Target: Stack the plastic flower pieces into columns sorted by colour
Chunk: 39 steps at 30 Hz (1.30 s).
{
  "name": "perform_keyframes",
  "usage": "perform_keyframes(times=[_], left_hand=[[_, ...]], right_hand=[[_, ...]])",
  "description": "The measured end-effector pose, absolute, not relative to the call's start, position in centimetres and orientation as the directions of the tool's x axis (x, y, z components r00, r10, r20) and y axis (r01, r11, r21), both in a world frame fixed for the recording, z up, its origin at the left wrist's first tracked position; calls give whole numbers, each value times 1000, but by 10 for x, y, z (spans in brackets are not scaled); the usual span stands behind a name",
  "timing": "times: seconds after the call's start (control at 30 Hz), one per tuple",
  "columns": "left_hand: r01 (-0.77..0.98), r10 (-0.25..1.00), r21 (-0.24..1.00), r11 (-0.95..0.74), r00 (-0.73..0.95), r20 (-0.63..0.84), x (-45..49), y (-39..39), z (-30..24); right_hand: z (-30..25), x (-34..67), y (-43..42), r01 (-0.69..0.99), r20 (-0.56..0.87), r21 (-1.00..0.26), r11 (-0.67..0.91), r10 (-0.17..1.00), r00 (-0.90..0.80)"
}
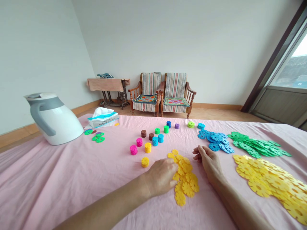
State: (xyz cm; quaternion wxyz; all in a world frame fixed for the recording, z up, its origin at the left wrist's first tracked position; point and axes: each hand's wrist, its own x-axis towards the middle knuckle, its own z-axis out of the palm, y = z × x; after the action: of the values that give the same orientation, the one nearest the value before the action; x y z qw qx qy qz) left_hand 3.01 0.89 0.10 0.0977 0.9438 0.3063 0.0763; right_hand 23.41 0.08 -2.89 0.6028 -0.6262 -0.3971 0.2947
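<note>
A small heap of yellow snowflake discs [185, 180] lies on the pink tablecloth [72, 179] just in front of me. My left hand [161, 177] rests on the heap's left edge, fingers curled onto the discs; what they grip is hidden. My right hand [208, 158] lies on the cloth just right of the heap, fingers loosely curled and empty. A short yellow stack [145, 162] stands left of my left hand. Several stacked cylinders of discs in pink [133, 149], yellow [147, 147], blue [155, 141], brown and green stand beyond.
Loose piles of blue discs [216, 140], green discs [256, 146] and yellow discs [273, 183] lie at the right. A white kettle [54, 118], a tissue pack [103, 117] and a few green discs [98, 137] sit at the left. Two armchairs [161, 94] stand by the wall.
</note>
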Motion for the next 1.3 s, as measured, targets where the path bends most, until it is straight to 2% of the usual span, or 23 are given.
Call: perform_keyframes(times=[0.17, 0.4, 0.67, 1.1, 1.3], left_hand=[[585, 614, 214, -782, 782, 105, 35, 4, 3], [630, 713, 353, -692, 674, 194, -6, 22, 25], [683, 791, 422, -596, 588, 167, -64, 46, 25], [701, 757, 290, -651, 629, 178, -57, 42, 21], [718, 770, 284, -636, 618, 161, -57, 42, 21]], right_hand=[[-25, 233, 0, 154, 111, -987, 35, 847, 520], [-24, 233, 0, 178, 127, -983, 39, 844, 521], [-23, 233, -1, 217, 102, -976, -7, 867, 488], [-33, 238, 2, 263, 118, -965, -10, 877, 465], [-29, 236, 2, 268, 118, -963, -15, 874, 471]])
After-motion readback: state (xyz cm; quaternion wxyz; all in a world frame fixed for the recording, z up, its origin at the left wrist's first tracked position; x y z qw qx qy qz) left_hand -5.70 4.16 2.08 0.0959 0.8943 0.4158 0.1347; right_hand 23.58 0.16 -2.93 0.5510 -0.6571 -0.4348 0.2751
